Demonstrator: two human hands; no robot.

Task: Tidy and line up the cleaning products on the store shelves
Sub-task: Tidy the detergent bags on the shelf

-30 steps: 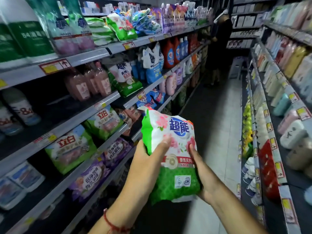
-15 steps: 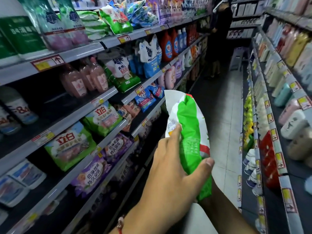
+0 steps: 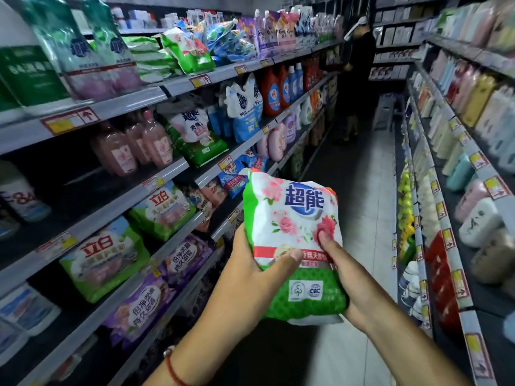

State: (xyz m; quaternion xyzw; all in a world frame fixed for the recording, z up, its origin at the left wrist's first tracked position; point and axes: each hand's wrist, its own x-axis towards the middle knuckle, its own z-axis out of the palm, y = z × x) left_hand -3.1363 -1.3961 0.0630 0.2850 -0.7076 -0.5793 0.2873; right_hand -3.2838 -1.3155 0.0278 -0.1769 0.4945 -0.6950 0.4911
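Cleaning products fill the long shelving that runs up the aisle to the left of our hands, and a second rack of pale bottles stands well apart to their right. Largest among the stock nearest the left hand are the green-and-white detergent bags lying flat on a lower shelf, level with that hand and to its left; purple pouches lie on the shelf beneath them. Above and to the left of the hands we see pink bottles standing upright, and beside these a leaning bag of the same floral design as the one we hold.

The detergent bag itself, white with pink roses above and green below, is held upright in the aisle, clear of every shelf, its printed face turned toward us. Our left hand is curled around its left edge, the thumb pressed across the red band on the front. Our right hand cups the lower right corner from beneath, one fingertip resting on a printed rose. Both hands are closed firmly on the bag. A red cord bracelet circles the left wrist.
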